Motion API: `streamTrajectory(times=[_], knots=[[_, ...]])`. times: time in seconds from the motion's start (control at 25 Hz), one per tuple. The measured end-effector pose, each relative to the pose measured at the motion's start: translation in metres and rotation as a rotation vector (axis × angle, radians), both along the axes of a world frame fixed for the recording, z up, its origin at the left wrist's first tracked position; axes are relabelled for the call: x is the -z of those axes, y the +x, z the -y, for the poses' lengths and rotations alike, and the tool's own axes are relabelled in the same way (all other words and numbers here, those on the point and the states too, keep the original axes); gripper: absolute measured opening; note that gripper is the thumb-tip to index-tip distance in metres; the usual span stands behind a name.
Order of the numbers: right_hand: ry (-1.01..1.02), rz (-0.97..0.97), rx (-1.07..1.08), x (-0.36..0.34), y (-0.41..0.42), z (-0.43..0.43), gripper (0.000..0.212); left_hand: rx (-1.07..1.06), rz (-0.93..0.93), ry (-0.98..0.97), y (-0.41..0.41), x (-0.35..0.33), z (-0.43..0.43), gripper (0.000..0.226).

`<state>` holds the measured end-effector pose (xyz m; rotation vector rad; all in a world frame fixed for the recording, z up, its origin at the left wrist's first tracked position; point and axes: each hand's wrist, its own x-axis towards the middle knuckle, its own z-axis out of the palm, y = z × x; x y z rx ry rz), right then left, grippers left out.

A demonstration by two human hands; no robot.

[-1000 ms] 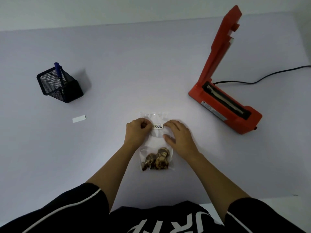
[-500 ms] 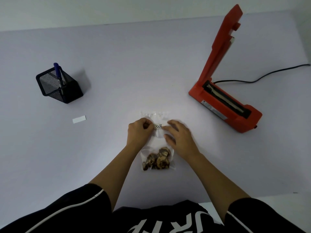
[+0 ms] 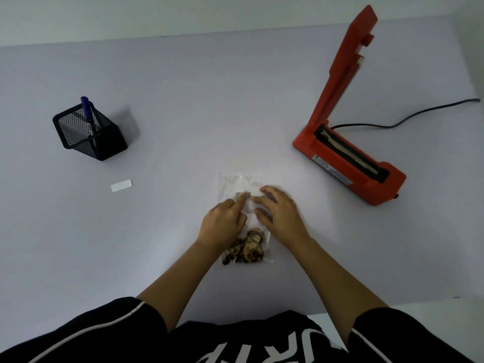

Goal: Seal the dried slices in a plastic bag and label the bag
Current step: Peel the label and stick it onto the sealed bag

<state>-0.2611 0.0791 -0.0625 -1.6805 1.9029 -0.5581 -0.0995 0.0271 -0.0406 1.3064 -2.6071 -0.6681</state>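
Observation:
A clear plastic bag [image 3: 231,183] lies flat on the table in front of me, with brown dried slices [image 3: 247,248] gathered at its near end. A small printed label [image 3: 242,196] sits across the bag's middle. My left hand [image 3: 222,222] rests on the bag, its forefinger pressing on the label. My right hand [image 3: 279,212] lies flat on the bag just right of the label, fingers spread, fingertips at the label's right end. Neither hand grips anything.
An orange heat sealer [image 3: 348,153] stands at the right with its arm raised and a black cord [image 3: 408,117] trailing off right. A black mesh pen holder [image 3: 89,134] with a blue pen stands at the left. A white paper strip [image 3: 121,185] lies near it.
My left hand has opened from pinching the label's left end to a forefinger sliding along the label toward the right. My right hand has barely shifted.

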Motion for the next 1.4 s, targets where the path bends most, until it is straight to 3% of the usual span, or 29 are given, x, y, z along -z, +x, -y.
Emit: streamTrajectory(times=[0.12,0.6,1.12,1.28,1.4], knots=[[0.012,-0.008,-0.001,-0.002,0.001,0.000,0.029,-0.017,0.073,0.132,-0.001,0.001,-0.001,0.046],[0.018,-0.021,-0.006,-0.002,0.001,0.003,0.028,-0.035,0.246,0.201,-0.008,0.002,0.006,0.050],[0.046,-0.052,-0.007,-0.006,0.002,0.004,0.032,-0.128,0.185,0.215,0.007,0.001,0.007,0.053],[0.067,-0.170,-0.078,-0.007,0.003,0.004,0.044,-0.042,0.276,0.191,0.006,0.004,0.000,0.055],[0.082,-0.264,-0.117,-0.007,0.002,0.004,0.044,-0.097,0.259,0.210,0.006,0.005,0.000,0.054]])
